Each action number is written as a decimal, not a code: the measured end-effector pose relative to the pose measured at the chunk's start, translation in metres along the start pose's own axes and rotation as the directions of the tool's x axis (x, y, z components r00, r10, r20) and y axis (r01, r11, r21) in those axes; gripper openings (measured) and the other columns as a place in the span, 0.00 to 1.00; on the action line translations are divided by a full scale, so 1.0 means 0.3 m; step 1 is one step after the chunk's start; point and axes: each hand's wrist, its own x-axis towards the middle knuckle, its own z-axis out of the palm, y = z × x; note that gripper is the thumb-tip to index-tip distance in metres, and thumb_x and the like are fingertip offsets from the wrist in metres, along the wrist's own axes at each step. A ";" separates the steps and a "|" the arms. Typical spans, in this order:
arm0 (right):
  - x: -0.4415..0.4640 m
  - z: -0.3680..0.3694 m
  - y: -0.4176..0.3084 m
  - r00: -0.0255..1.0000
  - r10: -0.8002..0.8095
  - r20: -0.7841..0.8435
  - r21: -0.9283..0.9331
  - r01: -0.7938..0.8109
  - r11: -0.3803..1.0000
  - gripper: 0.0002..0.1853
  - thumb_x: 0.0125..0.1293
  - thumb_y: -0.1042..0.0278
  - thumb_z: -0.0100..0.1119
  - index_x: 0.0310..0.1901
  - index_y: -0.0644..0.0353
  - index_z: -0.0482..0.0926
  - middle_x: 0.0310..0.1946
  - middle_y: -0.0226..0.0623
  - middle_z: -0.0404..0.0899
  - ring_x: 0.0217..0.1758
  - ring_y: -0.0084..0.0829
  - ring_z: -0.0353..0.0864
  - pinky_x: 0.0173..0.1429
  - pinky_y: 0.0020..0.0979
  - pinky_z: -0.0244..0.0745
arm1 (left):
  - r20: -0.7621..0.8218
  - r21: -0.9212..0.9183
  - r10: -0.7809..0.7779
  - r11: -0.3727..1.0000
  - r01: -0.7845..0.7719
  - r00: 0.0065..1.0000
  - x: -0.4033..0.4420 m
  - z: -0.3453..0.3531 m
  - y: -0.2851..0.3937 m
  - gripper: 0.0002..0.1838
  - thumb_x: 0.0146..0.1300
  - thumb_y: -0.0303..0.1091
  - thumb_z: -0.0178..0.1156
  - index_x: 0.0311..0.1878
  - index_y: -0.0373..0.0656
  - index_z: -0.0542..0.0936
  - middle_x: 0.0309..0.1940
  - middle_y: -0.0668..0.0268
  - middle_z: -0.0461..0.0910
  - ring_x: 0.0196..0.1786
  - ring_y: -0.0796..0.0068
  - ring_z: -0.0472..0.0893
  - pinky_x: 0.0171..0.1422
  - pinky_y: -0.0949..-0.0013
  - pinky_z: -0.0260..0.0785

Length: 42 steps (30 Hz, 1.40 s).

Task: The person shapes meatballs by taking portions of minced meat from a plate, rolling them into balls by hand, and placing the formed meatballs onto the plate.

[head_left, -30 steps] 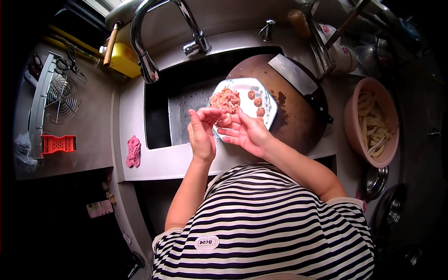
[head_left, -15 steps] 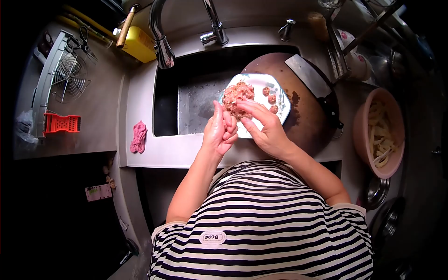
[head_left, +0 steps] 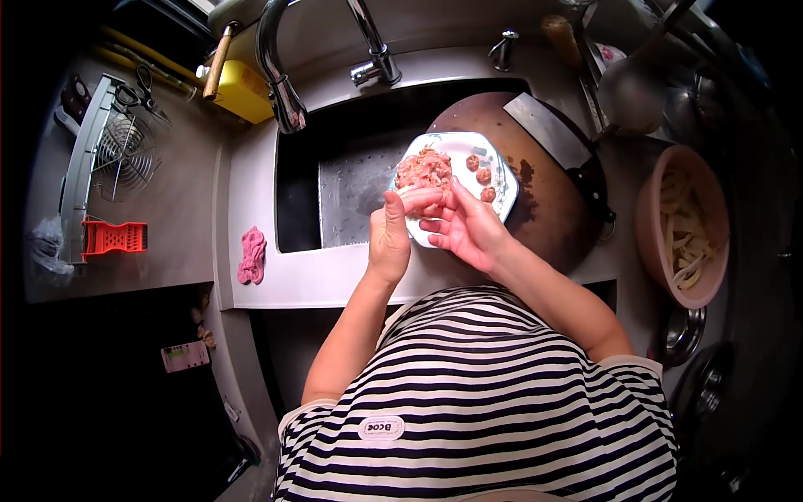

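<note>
A white plate rests on a round wooden board over the sink. Raw minced meat is heaped on its left part, and small meatballs lie toward its right. Just in front of the heap, my left hand has its thumb up and its fingers stretched toward the other hand. My right hand is palm up with its fingers apart, its fingertips meeting those of the left. No meat can be made out between them.
A cleaver lies on the board's far right. The faucet arches over the sink. A pink bowl of pale strips stands at the right; a pink cloth, yellow bottle and orange grater are at the left.
My left fingers have uncurled from a fist. My right hand has turned from palm down to palm up and moved slightly left, back from the meat.
</note>
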 end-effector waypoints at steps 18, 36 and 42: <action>-0.058 0.070 -0.025 0.714 -0.434 0.550 -0.751 0.650 0.117 0.21 0.72 0.54 0.42 0.39 0.65 0.77 0.36 0.40 0.78 0.41 0.34 0.78 0.51 0.31 0.70 | 0.194 -0.755 -0.586 0.424 0.501 0.787 -0.040 0.019 -0.067 0.25 0.71 0.52 0.41 0.51 0.39 0.73 0.42 0.58 0.78 0.45 0.67 0.78 0.48 0.61 0.74; -0.030 0.021 0.008 0.998 -0.055 -0.038 -0.028 0.054 0.998 0.26 0.71 0.42 0.36 0.49 0.58 0.73 0.44 0.34 0.77 0.47 0.28 0.77 0.52 0.35 0.73 | 0.168 -0.119 -0.060 0.990 0.080 0.984 -0.040 0.048 0.018 0.34 0.72 0.56 0.31 0.39 0.34 0.78 0.40 0.58 0.77 0.40 0.72 0.79 0.47 0.70 0.73; -0.023 0.006 -0.007 0.999 -0.030 0.032 0.028 0.029 0.999 0.30 0.72 0.42 0.31 0.52 0.62 0.72 0.45 0.35 0.76 0.48 0.28 0.75 0.51 0.32 0.71 | -0.109 -0.110 -0.003 0.994 -0.009 0.994 -0.018 0.027 -0.019 0.28 0.74 0.48 0.35 0.45 0.33 0.78 0.43 0.57 0.79 0.49 0.70 0.77 0.58 0.67 0.65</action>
